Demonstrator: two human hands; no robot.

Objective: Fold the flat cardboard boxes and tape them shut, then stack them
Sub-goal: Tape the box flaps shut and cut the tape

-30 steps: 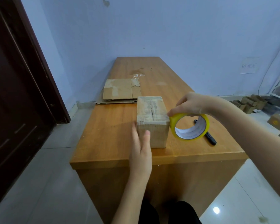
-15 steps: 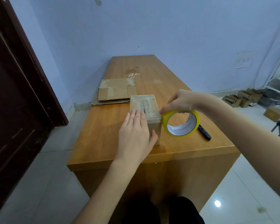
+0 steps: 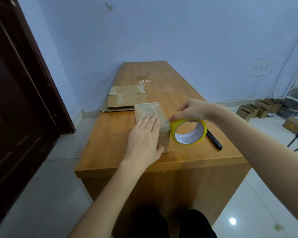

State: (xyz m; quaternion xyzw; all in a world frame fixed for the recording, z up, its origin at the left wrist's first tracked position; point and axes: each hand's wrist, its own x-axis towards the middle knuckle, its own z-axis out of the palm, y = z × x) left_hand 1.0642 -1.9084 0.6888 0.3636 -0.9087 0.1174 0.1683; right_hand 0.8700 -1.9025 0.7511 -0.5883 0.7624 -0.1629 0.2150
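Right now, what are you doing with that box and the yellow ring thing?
A person is taping a small folded cardboard box shut on a wooden table. The left hand lies flat on top of the box, pressing it down. The right hand holds a yellow tape roll against the box's right edge. More flat cardboard waits farther back, and a black pen-like tool lies beside the roll.

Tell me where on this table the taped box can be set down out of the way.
Bare wood lies beyond the flat cardboard toward the table's far end, and along the left edge beside the folded box. The near right is crowded: tape roll, right hand, black pen. The left hand covers the box.
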